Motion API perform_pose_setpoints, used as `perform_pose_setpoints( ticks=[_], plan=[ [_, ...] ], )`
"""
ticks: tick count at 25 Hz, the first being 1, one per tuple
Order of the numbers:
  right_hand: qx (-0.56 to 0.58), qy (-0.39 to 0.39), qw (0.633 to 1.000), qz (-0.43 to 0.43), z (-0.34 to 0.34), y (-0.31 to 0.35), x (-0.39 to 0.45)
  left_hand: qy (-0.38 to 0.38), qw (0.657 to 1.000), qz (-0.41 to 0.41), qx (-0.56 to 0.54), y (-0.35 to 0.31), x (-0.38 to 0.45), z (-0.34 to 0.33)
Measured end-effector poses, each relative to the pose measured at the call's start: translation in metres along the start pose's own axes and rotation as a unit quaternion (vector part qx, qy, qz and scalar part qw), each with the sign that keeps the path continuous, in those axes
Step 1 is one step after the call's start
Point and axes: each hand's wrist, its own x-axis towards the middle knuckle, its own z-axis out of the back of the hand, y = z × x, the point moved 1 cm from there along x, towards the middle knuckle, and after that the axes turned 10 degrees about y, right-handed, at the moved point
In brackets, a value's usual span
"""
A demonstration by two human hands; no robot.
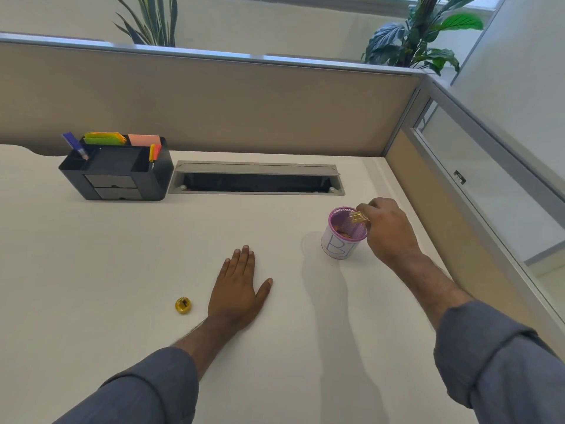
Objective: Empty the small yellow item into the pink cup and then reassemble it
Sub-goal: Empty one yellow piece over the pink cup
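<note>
A pink mesh cup [342, 240] with a white paper label stands on the desk at the right; brownish shavings lie inside it. My right hand [388, 231] holds a small clear yellow container [358, 216] tipped over the cup's rim. The yellow sharpener top [183, 305], with its blade part facing up, lies on the desk to the left of my left hand [237, 290]. That hand rests flat on the desk, fingers spread, holding nothing.
A black desk organiser [114, 171] with pens and sticky notes stands at the back left. An open cable tray [258, 180] is set into the desk behind the cup. Partition walls [214, 105] close the back and right sides.
</note>
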Motion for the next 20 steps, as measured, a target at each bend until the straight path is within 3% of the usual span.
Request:
perform_pose_setpoints(
  ticks=[10, 14, 17, 20],
  plan=[
    [-0.043, 0.053, 0.998, 0.013, 0.009, 0.006, -0.005, 0.009, 1.000, -0.001, 0.007, -0.001, 0.000, 0.001],
    [-0.071, 0.029, 0.997, 0.009, 0.016, 0.010, -0.005, 0.027, 1.000, -0.001, 0.011, -0.001, -0.001, 0.003],
    [-0.003, -0.033, 0.998, -0.054, 0.020, 0.010, -0.001, 0.041, 0.999, -0.004, 0.003, -0.002, -0.001, 0.007],
    [0.143, -0.063, 0.981, -0.118, 0.017, 0.008, -0.002, 0.049, 0.999, -0.010, -0.011, -0.001, -0.003, 0.014]
  ],
)
